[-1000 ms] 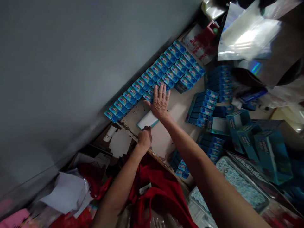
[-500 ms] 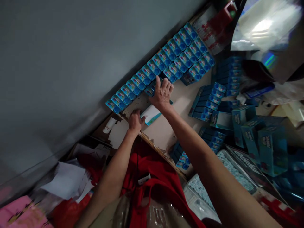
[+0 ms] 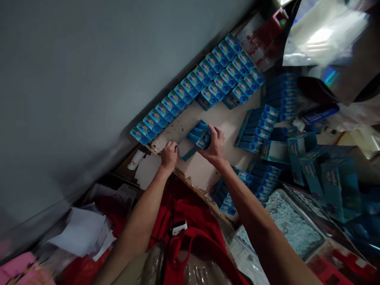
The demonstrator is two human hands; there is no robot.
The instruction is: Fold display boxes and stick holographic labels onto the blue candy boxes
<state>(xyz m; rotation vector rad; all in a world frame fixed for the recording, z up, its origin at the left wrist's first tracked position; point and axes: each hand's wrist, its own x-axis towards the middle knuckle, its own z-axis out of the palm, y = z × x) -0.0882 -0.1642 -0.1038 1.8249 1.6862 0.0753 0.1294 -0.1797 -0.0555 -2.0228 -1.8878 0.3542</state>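
Note:
My right hand (image 3: pixel 216 149) is closed around a small bunch of blue blister-topped packs (image 3: pixel 197 132), several side by side. It holds them at the right end of an open blue carton (image 3: pixel 185 151) with a pale inside. My left hand (image 3: pixel 169 155) grips the left end of that carton, its fingers bent round the edge. Whether the packs touch the carton floor I cannot tell. Beyond my hands, a long row of matching blue packs (image 3: pixel 170 106) stands along the wall, several rows deep toward the right.
Right of my hands lie filled blue cartons (image 3: pixel 257 128) and upright open cartons (image 3: pixel 341 186). A clear tub of pale blue pieces (image 3: pixel 292 225) stands at the lower right. The worn table edge (image 3: pixel 196 189) runs before me; a grey wall (image 3: pixel 74 87) rises at left.
My right hand has come away from the row by the wall, down to the carton, with a bunch of packs in it. My left hand stays at the carton's left end.

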